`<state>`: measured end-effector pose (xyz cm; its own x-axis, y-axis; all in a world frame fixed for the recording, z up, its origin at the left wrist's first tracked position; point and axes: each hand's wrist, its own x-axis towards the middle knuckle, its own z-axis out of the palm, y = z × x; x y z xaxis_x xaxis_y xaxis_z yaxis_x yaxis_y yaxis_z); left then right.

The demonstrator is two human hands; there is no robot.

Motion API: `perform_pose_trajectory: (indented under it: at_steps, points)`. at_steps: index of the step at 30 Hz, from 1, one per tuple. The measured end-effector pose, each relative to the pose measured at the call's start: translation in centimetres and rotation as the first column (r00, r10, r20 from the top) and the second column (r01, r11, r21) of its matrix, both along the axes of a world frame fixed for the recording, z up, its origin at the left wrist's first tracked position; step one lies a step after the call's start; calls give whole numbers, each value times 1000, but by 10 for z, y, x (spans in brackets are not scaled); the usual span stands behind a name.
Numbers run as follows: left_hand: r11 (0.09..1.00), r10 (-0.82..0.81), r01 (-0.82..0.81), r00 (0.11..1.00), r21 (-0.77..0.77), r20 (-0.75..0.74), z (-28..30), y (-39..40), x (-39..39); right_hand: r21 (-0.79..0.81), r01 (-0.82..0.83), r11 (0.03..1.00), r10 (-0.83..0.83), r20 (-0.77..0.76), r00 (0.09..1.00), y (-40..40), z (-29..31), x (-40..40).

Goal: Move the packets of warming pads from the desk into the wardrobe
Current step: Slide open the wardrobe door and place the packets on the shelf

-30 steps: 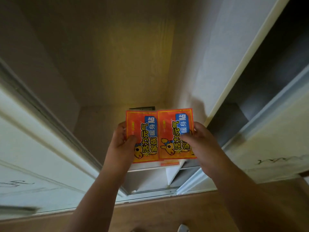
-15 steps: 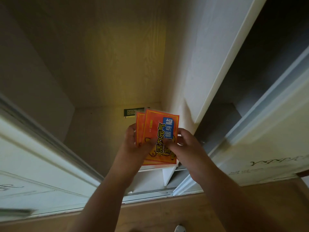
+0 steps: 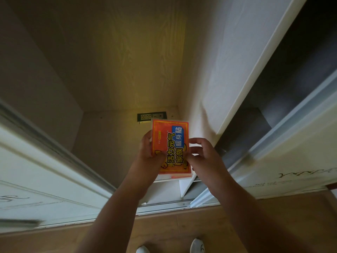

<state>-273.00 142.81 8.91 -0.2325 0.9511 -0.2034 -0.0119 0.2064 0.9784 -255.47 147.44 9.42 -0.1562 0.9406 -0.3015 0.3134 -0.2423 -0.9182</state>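
Note:
Orange warming pad packets (image 3: 170,143) with yellow and blue lettering are stacked into one pile, held upright in front of the open wardrobe (image 3: 127,79). My left hand (image 3: 147,152) grips the pile's left edge with the thumb across its front. My right hand (image 3: 200,154) pinches the right edge between thumb and fingers. The pile hovers over the wardrobe's inner shelf (image 3: 109,136). How many packets lie under the top one is hidden.
A dark socket strip (image 3: 151,116) sits at the back of the shelf. A white partition panel (image 3: 246,57) stands to the right, with a darker compartment (image 3: 291,70) beyond it. Sliding door frames (image 3: 45,152) flank the opening. Wooden floor (image 3: 182,225) and my shoes lie below.
Two packets held side by side have been slid over each other into one squared pile. Both hands have drawn closer together and slightly forward toward the shelf.

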Motion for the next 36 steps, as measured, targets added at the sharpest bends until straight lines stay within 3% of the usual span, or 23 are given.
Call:
perform_pose_trajectory:
  at_steps: [9, 24, 36]
  points:
    - [994, -48, 43, 997, -99, -53, -15, 0, -12, -5, 32, 999, -32, 37, 999, 5, -16, -6]
    - [980, -44, -2, 972, -197, -230, -89, 1, -19, 0, -56, 998, 54, 254, 966, 2, -67, -12]
    - [932, 42, -90, 989, -351, -141, -154, 18, -10, -117, -126, 985, 155, 283, 947, 13, -128, -17]
